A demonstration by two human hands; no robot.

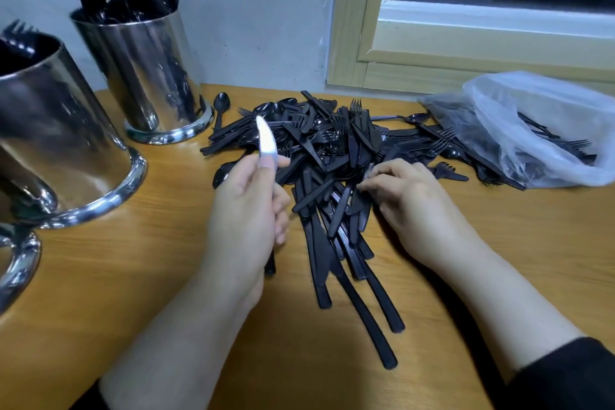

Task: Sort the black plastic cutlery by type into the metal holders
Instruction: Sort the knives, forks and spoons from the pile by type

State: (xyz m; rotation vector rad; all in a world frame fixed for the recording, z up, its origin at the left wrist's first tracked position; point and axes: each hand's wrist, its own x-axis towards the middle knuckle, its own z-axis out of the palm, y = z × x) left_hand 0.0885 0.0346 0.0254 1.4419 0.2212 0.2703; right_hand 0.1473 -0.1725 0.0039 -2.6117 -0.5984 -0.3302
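Note:
A heap of black plastic cutlery (329, 150) lies in the middle of the wooden table (133, 276), with knives fanned toward me. My left hand (248, 210) grips a knife (266, 140) upright; its blade shines white with glare and its handle end shows below my palm. My right hand (409, 193) rests on the heap's right side, fingertips pinching a piece there. At the back left a metal holder (146, 76) carries spoons. A nearer, larger metal holder (50, 143) at the left edge shows fork tines at its rim. The base of a third holder (16, 263) peeks in below.
A clear plastic bag (539, 123) with more black cutlery lies at the right, by a wooden window frame (432, 53). A loose spoon (220, 106) lies next to the spoon holder. The wall stands right behind the table.

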